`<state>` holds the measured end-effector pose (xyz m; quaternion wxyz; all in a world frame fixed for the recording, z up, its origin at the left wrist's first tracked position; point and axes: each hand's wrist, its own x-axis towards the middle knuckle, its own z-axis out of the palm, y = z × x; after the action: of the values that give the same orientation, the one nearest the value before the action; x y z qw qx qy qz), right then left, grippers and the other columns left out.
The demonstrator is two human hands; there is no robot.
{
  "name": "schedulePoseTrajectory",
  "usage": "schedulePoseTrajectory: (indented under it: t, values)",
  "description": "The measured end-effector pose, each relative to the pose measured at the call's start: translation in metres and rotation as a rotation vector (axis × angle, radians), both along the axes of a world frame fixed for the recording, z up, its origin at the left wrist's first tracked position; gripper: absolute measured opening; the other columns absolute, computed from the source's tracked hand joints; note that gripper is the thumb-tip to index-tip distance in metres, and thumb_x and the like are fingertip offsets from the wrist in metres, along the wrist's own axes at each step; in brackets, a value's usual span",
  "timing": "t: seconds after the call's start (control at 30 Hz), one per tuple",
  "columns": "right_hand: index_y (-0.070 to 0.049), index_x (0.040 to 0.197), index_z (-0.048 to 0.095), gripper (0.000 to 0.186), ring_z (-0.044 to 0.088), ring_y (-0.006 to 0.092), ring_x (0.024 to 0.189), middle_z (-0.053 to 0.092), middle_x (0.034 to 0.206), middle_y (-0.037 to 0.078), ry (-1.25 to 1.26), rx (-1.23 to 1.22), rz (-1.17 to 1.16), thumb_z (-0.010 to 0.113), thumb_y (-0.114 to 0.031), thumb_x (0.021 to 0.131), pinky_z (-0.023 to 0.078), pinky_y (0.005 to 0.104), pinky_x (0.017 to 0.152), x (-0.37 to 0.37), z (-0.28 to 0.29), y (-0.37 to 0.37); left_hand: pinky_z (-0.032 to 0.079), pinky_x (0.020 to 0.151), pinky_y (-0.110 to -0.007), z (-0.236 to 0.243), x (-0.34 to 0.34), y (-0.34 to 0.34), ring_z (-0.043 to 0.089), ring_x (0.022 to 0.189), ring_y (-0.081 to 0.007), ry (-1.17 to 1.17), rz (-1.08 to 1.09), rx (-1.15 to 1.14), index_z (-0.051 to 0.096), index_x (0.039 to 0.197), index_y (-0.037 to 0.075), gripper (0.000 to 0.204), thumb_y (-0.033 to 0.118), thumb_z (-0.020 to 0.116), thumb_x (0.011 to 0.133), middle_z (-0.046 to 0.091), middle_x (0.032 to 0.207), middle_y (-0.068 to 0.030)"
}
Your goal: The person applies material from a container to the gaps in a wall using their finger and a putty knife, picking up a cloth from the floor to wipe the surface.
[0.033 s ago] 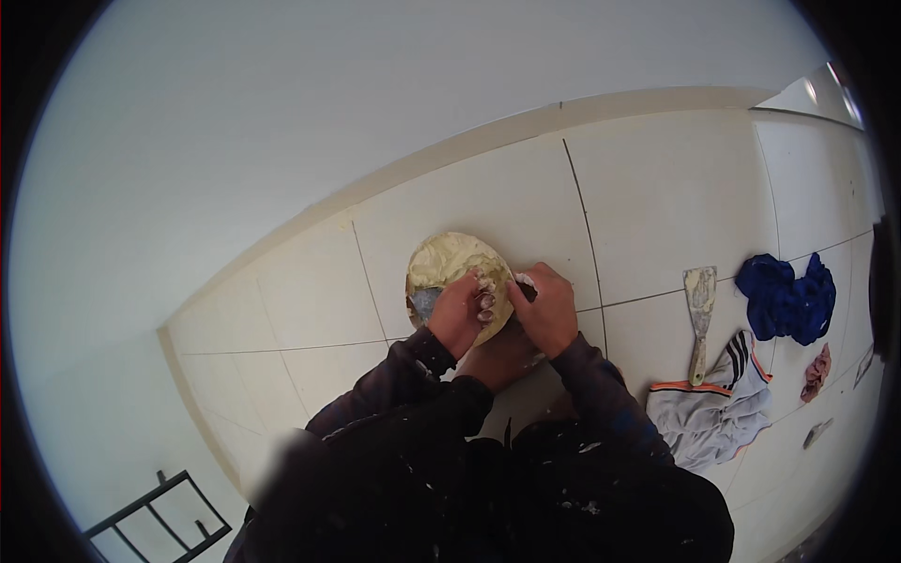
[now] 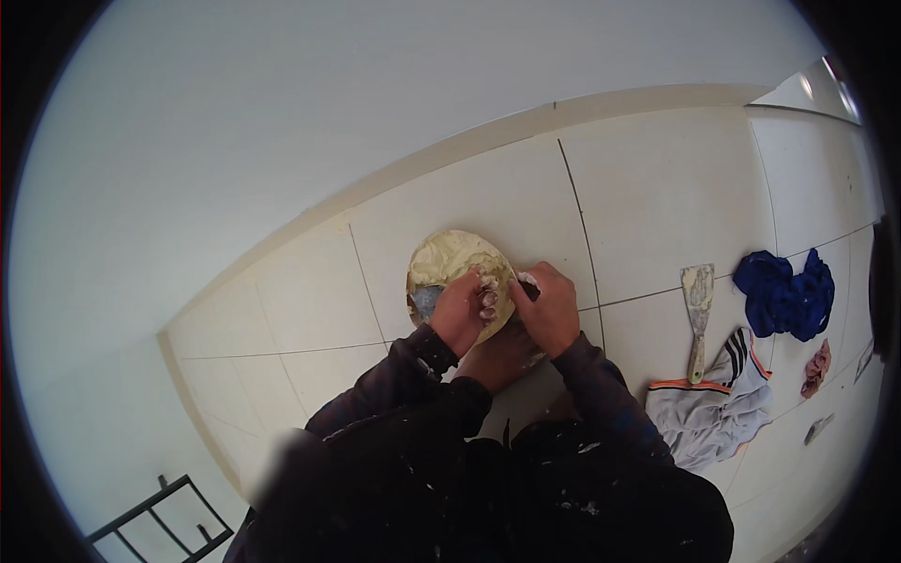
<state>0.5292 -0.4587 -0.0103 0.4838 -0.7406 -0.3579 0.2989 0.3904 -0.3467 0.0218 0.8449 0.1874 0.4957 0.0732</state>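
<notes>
A round bucket (image 2: 410, 293) of thick cream-coloured putty (image 2: 452, 255) stands on the tiled floor. Part of its grey inner wall shows at the left. Over its right half is my left hand (image 2: 457, 314), fingers curled in and smeared with putty; whatever lies inside them is hidden. My right hand (image 2: 552, 308) is closed at the bucket's right edge, its thumb against the rim and whitish putty on its fingers. A dark patch shows between thumb and forefinger, too small to name. The two hands are close together but apart.
To the right lies a putty-smeared scraper (image 2: 697, 319), its handle end on a grey cloth with orange trim (image 2: 694, 427). Beyond are a dark blue cloth (image 2: 784, 296), a pinkish crumpled rag (image 2: 816, 369) and a small flat object (image 2: 818, 429). A wall (image 2: 357, 103) runs ahead; a black metal frame (image 2: 150, 511) stands lower left.
</notes>
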Motion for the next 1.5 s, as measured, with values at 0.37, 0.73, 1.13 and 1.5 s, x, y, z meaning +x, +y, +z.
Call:
schedulePoseTrajectory:
  t: [0.37,0.73,1.13,1.5]
  values:
    - [0.005,0.098,0.073,0.019,0.073,0.0260,0.077,0.074,0.087,0.018,0.148,-0.120,-0.304,0.075,-0.012,0.090,0.056,0.0354,0.072,0.059,0.012,-0.036,0.044,0.069,-0.030,0.011,0.079,0.023,0.050,0.081,-0.0128,-0.215,-0.237,0.069,0.057,0.115,0.011,0.019,0.023,0.048,0.103,0.057,0.100,-0.0009]
    - [0.005,0.111,0.070,0.021,0.072,0.0160,0.083,0.076,0.097,0.013,0.248,-0.050,-0.447,0.072,-0.011,0.096,0.057,0.0305,0.077,0.110,0.012,-0.088,0.054,0.060,-0.035,-0.010,0.186,0.099,0.067,0.082,-0.0206,0.705,-1.626,2.362,0.057,0.143,0.012,0.053,0.016,0.062,0.091,0.063,0.098,-0.0078]
    - [0.003,0.120,0.069,0.026,0.067,0.0128,0.093,0.073,0.103,0.008,0.204,-0.072,-0.525,0.067,-0.014,0.100,0.054,0.0281,0.086,0.100,0.018,-0.114,0.051,0.054,-0.031,-0.033,0.133,0.134,0.066,0.074,-0.0184,0.851,-1.995,2.545,0.054,0.148,0.015,0.050,0.017,0.058,0.097,0.062,0.085,-0.0055]
    - [0.004,0.120,0.068,0.026,0.068,0.0142,0.092,0.073,0.102,0.010,0.170,-0.046,-0.517,0.065,-0.013,0.101,0.055,0.0288,0.086,0.080,0.026,-0.106,0.055,0.057,-0.041,0.006,0.011,0.168,0.071,0.068,-0.0233,1.073,-2.064,1.841,0.049,0.151,0.012,0.066,0.017,0.066,0.087,0.068,0.082,-0.0067]
